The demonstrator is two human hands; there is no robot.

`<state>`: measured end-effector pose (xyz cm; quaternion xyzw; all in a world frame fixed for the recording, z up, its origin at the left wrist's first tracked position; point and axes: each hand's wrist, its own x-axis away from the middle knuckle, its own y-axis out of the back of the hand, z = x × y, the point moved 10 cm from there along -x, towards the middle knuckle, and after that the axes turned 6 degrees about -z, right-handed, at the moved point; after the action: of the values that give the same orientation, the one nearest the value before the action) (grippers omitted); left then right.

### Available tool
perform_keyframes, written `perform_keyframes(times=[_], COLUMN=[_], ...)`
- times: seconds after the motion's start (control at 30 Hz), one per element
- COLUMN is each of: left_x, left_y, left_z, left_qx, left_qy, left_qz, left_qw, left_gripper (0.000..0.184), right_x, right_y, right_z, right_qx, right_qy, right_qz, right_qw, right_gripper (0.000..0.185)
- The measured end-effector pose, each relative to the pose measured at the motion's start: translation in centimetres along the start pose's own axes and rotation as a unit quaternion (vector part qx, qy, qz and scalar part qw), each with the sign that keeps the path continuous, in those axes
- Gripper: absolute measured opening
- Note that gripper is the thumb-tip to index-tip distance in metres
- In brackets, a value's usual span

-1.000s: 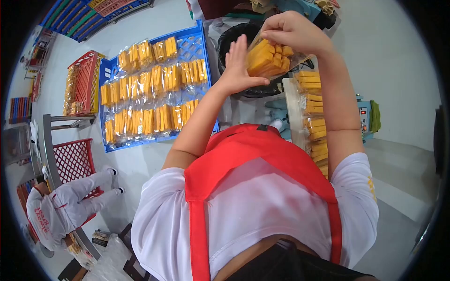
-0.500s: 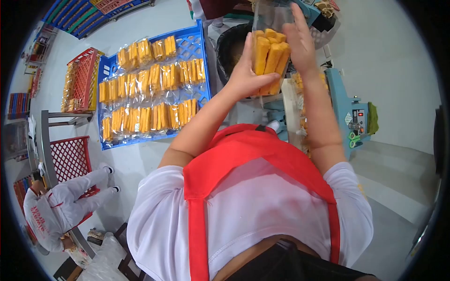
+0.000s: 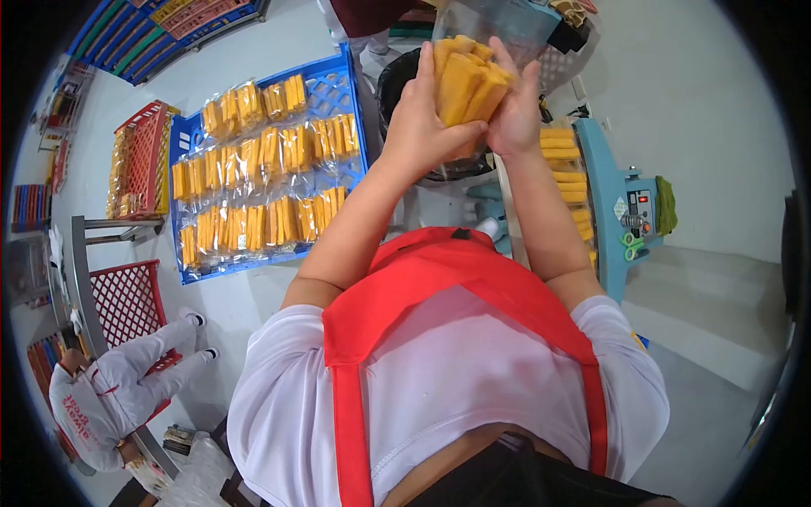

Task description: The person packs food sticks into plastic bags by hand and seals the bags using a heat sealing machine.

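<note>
A clear plastic bag of thick yellow-orange sticks [image 3: 466,83] is held up between my two hands. My left hand [image 3: 421,120] wraps its left side, with the thumb across the bottom front. Cupped against the right side is my right hand [image 3: 517,114], with its fingers pointing up and partly behind the bag. The bag's clear upper end extends beyond the sticks, away from me. Just beyond and below my hands is a dark bin with a black liner [image 3: 397,84], partly covered by them.
A blue crate [image 3: 359,127] at left holds rows of bagged sticks. On the right stands a light-blue machine [image 3: 612,186] with a control panel, more sticks [image 3: 568,169] beside it and green scissors [image 3: 630,245] on it. A red crate [image 3: 148,160] and a co-worker [image 3: 101,397] are further left.
My right hand has gone from flat, upright fingers beside the bag to cupping its right side. The bag has shifted slightly left, and the sticks beside the machine show more.
</note>
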<state>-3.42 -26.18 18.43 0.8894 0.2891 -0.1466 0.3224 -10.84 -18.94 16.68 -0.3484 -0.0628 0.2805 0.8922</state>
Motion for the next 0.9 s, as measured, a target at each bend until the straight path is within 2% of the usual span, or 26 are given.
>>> perform_keyframes(times=[0.03,0.07,0.1,0.13,0.17,0.23,0.37,0.57,0.6,0.67,0.7,0.73,0.77,0.8,0.83,0.87,0.9], left_x=[-0.1,-0.2,-0.2,0.1,0.5,0.5,0.7,0.5,0.5,1.1,1.2,2.1,3.4,4.3,4.5,4.7,5.1], left_y=[-0.9,-1.7,-1.4,-2.0,-2.8,-2.8,-3.0,-2.8,-2.7,-3.2,-3.0,-4.0,-5.0,-6.2,-6.8,-7.5,-7.9], left_z=[1.2,2.0,1.8,1.6,1.4,1.5,2.1,2.2,2.1,3.0,3.1,2.7,2.1,2.4,1.9,0.9,0.5], left_qx=[0.147,0.292,0.291,0.415,0.529,0.541,0.568,0.564,0.565,0.55,0.549,0.614,0.67,0.686,0.687,0.761,0.815], left_qy=[0.024,0.046,0.045,0.102,0.157,0.153,0.168,0.142,0.142,0.2,0.202,0.253,0.302,0.287,0.296,0.36,0.414], left_qz=[0.017,0.035,0.034,0.072,0.109,0.117,0.126,0.133,0.133,0.132,0.13,0.189,0.244,0.262,0.259,0.229,0.192], left_qw=[0.989,0.955,0.955,0.901,0.827,0.819,0.796,0.802,0.802,0.8,0.8,0.723,0.632,0.615,0.611,0.489,0.356], left_gripper=[0.097,0.095,0.095,0.09,0.085,0.082,0.075,0.075,0.075,0.068,0.068,0.062,0.056,0.048,0.048,0.047,0.046], right_x=[0.1,0.0,-0.1,-0.1,-0.1,0.5,1.2,1.2,1.2,1.1,1.5,2.1,1.5,-0.3,-1.5,-2.9,-3.3], right_y=[-0.2,-0.1,-0.4,-0.9,-1.0,-2.1,-2.9,-3.3,-3.1,-3.1,-4.7,-6.3,-6.4,-6.1,-5.5,-3.1,-0.9], right_z=[0.4,0.5,1.2,1.8,2.0,2.8,3.3,2.8,2.8,3.2,4.6,5.4,6.1,4.8,2.9,0.2,-2.4], right_qx=[0.041,0.04,0.143,0.244,0.245,0.337,0.348,0.37,0.343,0.314,0.484,0.631,0.631,0.642,0.646,0.567,0.514], right_qy=[0.012,0.012,0.056,0.101,0.103,0.151,0.17,0.165,0.163,0.16,0.247,0.321,0.316,0.233,0.146,-0.037,-0.193], right_qz=[0.007,0.008,0.022,0.035,0.036,0.057,0.058,0.087,0.077,0.068,0.079,0.086,0.087,0.147,0.204,0.191,0.183], right_qw=[0.999,0.999,0.988,0.964,0.963,0.928,0.92,0.91,0.922,0.933,0.836,0.701,0.703,0.715,0.721,0.8,0.815], right_gripper=[0.065,0.065,0.063,0.061,0.061,0.06,0.06,0.058,0.058,0.059,0.059,0.06,0.06,0.054,0.048,0.043,0.036])
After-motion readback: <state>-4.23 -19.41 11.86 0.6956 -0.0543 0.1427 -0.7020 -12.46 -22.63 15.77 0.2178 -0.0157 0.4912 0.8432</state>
